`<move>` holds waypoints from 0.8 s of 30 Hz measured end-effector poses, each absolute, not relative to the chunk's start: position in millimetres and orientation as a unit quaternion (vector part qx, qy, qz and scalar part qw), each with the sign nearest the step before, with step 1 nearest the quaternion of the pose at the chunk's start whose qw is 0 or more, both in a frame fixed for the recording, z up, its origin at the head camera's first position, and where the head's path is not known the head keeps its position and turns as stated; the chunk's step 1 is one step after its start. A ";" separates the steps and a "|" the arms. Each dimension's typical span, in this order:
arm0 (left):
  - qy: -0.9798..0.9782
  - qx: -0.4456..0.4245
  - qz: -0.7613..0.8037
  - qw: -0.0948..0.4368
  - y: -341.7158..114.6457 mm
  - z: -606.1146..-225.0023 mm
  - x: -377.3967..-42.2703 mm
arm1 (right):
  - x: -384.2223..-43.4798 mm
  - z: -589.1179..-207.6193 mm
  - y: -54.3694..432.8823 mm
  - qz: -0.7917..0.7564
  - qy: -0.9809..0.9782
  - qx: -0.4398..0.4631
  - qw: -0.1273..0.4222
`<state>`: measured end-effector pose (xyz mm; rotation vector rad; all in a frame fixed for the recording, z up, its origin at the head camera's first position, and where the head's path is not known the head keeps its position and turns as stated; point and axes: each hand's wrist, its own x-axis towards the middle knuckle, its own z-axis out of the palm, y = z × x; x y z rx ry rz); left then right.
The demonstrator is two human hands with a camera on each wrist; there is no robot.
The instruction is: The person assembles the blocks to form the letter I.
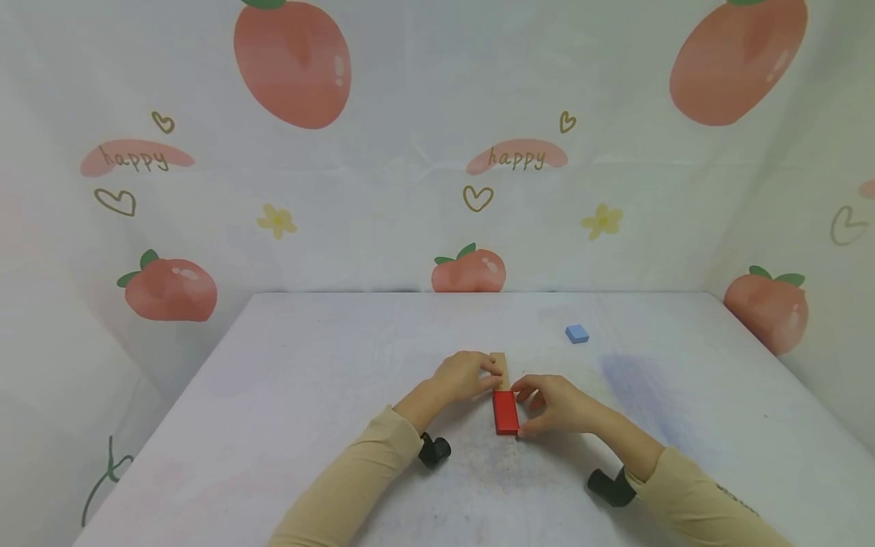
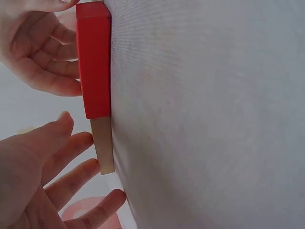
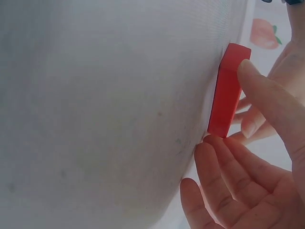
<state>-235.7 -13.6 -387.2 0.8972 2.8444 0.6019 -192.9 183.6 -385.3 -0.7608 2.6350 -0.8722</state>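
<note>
A red rectangular block (image 1: pixel 506 413) lies on the table, and a natural-wood block (image 1: pixel 506 368) extends from its far end in line with it. My right hand (image 1: pixel 563 404) spans the red block along its right side. In the right wrist view, the thumb rests at the near end of the red block (image 3: pixel 226 98) and fingertips are at its far end. From the left, my left hand (image 1: pixel 463 375) reaches the wooden block. The left wrist view has its fingertips against the side of the wooden block (image 2: pixel 103 148), with the thumb held apart.
A small blue block (image 1: pixel 577 334) lies farther back, to the right. Behind the white table (image 1: pixel 307 456) hangs a printed cloth (image 1: pixel 403 190) with peaches and hearts. Black wrist devices (image 1: pixel 434 451) protrude beneath both sleeves, close over the tabletop.
</note>
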 end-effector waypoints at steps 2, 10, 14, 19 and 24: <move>0.934 0.293 0.195 0.063 -14.3 -386.4 -235.9 | -192.6 -384.1 183.9 -0.302 0.907 -0.263 0.134; 0.929 0.307 0.178 0.102 -17.6 -383.8 -237.3 | -195.4 -384.1 187.7 -0.310 0.901 -0.268 0.140; 0.928 0.312 0.173 0.109 -18.4 -384.2 -236.9 | -198.0 -384.6 189.3 -0.311 0.901 -0.266 0.142; 0.929 0.312 0.166 0.112 -18.3 -384.1 -237.3 | -202.1 -383.5 192.9 -0.311 0.903 -0.263 0.137; 0.931 0.309 0.156 0.119 -17.8 -382.7 -235.8 | -209.5 -380.1 200.3 -0.317 0.911 -0.232 0.126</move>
